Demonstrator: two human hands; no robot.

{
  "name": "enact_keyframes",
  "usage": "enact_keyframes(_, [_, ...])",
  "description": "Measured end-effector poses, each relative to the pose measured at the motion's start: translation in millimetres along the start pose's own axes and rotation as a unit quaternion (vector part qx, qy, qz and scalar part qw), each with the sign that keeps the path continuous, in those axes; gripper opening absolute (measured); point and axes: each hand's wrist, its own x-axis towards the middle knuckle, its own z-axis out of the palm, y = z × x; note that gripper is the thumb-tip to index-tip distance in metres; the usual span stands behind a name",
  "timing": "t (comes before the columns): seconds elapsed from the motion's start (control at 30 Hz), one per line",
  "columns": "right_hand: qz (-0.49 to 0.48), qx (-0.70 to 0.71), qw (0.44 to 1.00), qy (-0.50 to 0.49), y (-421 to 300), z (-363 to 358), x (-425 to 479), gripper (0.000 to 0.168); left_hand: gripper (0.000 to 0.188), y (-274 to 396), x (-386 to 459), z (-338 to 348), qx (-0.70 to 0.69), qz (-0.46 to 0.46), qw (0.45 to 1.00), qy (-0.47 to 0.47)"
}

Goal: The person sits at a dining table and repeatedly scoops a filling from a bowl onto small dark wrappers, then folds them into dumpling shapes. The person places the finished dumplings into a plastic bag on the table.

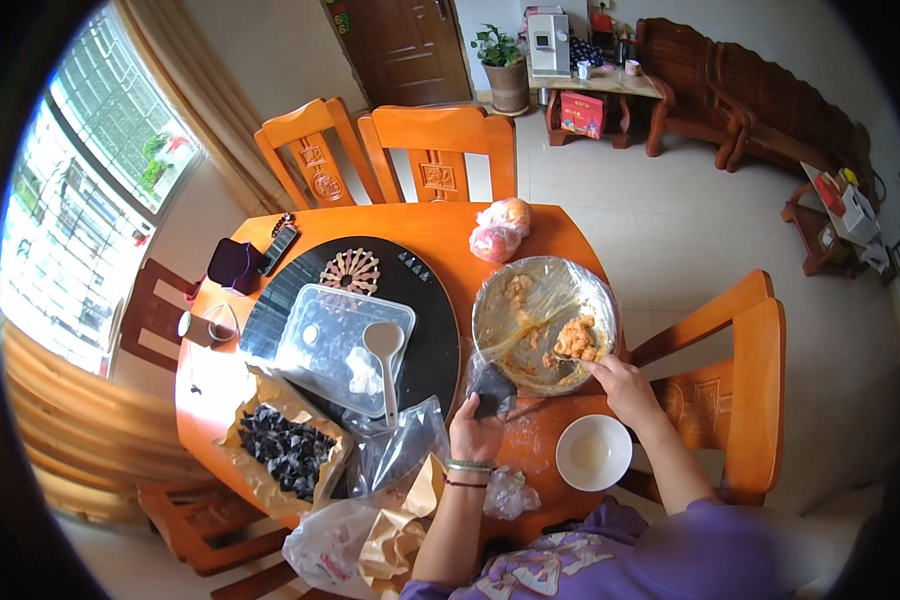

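My right hand (624, 390) grips the handle of a spoon, whose bowl carries a clump of orange-brown minced filling (579, 337). The spoon is over a large round bowl (613, 300) covered partly by clear plastic film, with more filling inside. On my left palm (476, 433) lies a thin dark sheet (493, 391), perhaps a wrapper, beside the bowl's lower left rim. Below my right hand stands a white bowl (594, 452) with a little pale liquid. To the left, a paper-lined tray (343, 450) holds many dark folded pieces (289, 450).
A black turntable (439, 315) bears a clear plastic lid (330, 322), a white ladle (384, 345) and a trivet (350, 271). Clear plastic bags (510, 493) and crumpled brown paper (394, 540) lie near my left forearm. Bagged fruit (500, 229) sits behind the large bowl. Wooden chairs surround the table.
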Motion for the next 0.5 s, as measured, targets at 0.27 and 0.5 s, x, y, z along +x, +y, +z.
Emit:
enact_keyframes(0.27, [-0.094, -0.08, 0.989, 0.077, -2.5, 7.6, -4.1, 0.026, 0.031, -0.1, -0.4, 2.5, -0.001, -0.001, 1.0, -0.012])
enact_keyframes(0.5, [-0.097, -0.077, 0.987, 0.105, -11.7, -2.9, -7.7, 0.029, 0.033, -4.0, 8.3, 2.4, -0.009, -0.003, 1.0, -0.021])
